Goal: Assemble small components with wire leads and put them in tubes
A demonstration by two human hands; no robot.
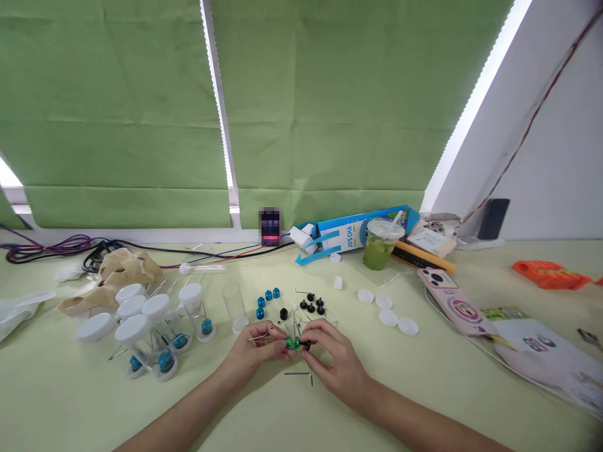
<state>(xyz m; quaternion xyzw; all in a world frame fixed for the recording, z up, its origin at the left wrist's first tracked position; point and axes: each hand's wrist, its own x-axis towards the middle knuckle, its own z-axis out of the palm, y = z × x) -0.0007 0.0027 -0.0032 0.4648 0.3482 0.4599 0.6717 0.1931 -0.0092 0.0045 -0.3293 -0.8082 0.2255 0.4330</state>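
Note:
In front of me, my left hand (261, 344) pinches a small green metal part (292, 343), with thin metal wires or rods sticking out near the fingers. Closed on a small black knob-like piece (305, 345) is my right hand (336, 358); the piece meets the green part's right side. Fingers hide some of both. An L-shaped hex key (301, 375) lies on the table just below the hands. Beyond them are several black knob-like pieces (311, 306) and several small blue metal parts (268, 294). A clear, open tube (234, 307) stands behind my left hand.
At the left, several clear tubes with white caps (157, 305) hold blue parts. White round lids (389, 317) lie to the right. Farther back are a green drink cup (378, 245), a blue-and-white bag (343, 242), cables (51, 248) and a pink phone (456, 304).

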